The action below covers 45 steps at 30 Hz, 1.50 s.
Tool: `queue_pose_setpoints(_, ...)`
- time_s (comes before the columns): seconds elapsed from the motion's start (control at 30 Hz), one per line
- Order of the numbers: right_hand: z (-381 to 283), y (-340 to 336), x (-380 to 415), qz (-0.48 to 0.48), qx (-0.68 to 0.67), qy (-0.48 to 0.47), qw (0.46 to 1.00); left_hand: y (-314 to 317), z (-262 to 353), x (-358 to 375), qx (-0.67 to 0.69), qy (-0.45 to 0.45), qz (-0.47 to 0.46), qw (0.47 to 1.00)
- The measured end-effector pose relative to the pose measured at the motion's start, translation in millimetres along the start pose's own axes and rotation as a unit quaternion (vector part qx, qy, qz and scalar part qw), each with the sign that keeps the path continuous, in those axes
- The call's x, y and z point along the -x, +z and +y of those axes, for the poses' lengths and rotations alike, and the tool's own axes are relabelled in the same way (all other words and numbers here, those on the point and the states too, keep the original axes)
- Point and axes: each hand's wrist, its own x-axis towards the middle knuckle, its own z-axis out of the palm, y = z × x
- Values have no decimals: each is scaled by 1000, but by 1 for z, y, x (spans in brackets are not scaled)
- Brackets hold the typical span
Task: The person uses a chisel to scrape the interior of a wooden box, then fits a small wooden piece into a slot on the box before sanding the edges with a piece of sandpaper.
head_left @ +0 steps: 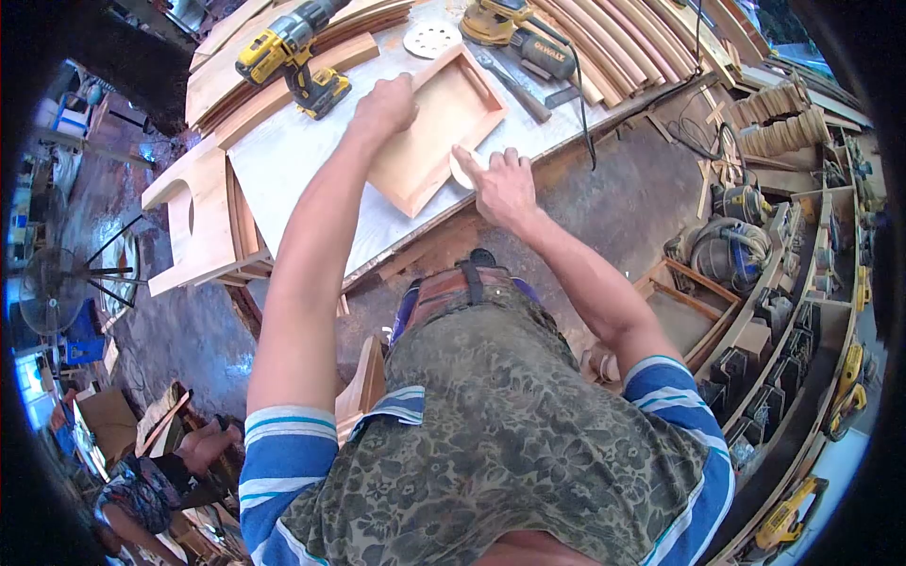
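A shallow wooden tray (429,141) with low raised sides rests at a slant on the white-topped workbench (311,160). My left hand (385,106) is closed over its left side. Close to the tray's near right side, my right hand (506,189) pinches a thin, pale, round-edged sanding disc (461,174), its forefinger pointing towards the wood. Part of that disc is hidden by the fingers. Beyond the tray lies a white perforated disc (432,41).
A yellow cordless drill (300,61) stands left of the tray. A yellow sander (491,21) and a chisel-like tool (514,87) lie beyond it. Curved wooden strips (604,42) fill the back. Tool shelves (802,311) line the right; another person (156,486) is at lower left.
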Motion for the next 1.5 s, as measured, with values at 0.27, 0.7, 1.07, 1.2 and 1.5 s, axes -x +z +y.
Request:
queue_pose_setpoints(0.27, -3, -22, -5, -146, -1, -23, 989, 11, 39, 31, -77, 33, 86, 993)
queue_pose_setpoints(0.7, 61, -4, -29, -74, -48, 75, 993, 30, 77, 62, -124, 29, 166, 978)
queue_pose_setpoints(1.07, 66, -4, -25, -105, -57, 49, 992, 37, 99, 77, -123, 65, 174, 975)
queue_pose_setpoints(1.2, 67, 5, -22, -106, -36, 21, 994, 26, 91, 72, -129, 89, 134, 979)
queue_pose_setpoints(1.5, 73, 19, -21, -69, 8, -29, 997, 36, 92, 76, -114, 125, 146, 975)
